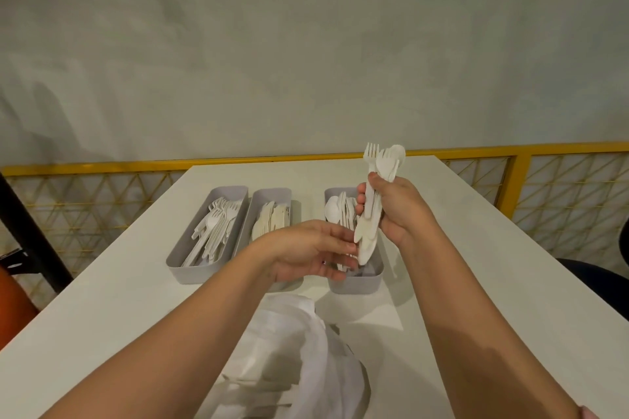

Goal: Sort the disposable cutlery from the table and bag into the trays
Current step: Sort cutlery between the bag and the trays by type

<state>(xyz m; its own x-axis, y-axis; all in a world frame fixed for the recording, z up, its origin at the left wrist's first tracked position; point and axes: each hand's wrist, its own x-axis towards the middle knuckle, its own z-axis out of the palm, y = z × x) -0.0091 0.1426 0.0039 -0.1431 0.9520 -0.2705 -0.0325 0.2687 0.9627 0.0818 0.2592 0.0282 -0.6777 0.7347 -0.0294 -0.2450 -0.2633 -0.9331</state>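
My right hand [396, 207] grips an upright bunch of white cutlery [383, 167], with forks and a spoon sticking out the top, above the right grey tray [360, 282]. My left hand [313, 250] reaches across, its fingertips at the lower end of that bunch; whether it pinches a piece I cannot tell. The left tray [190, 269] holds forks, the middle tray [272, 196] holds flat cream pieces, the right tray holds spoons. A white plastic bag [292, 360] with more cutlery lies near me on the white table [476, 248].
A yellow mesh railing [517, 187] runs behind the table's far edge. A black post [30, 235] and an orange object [13, 303] stand off the left side. A dark chair [595, 279] sits to the right.
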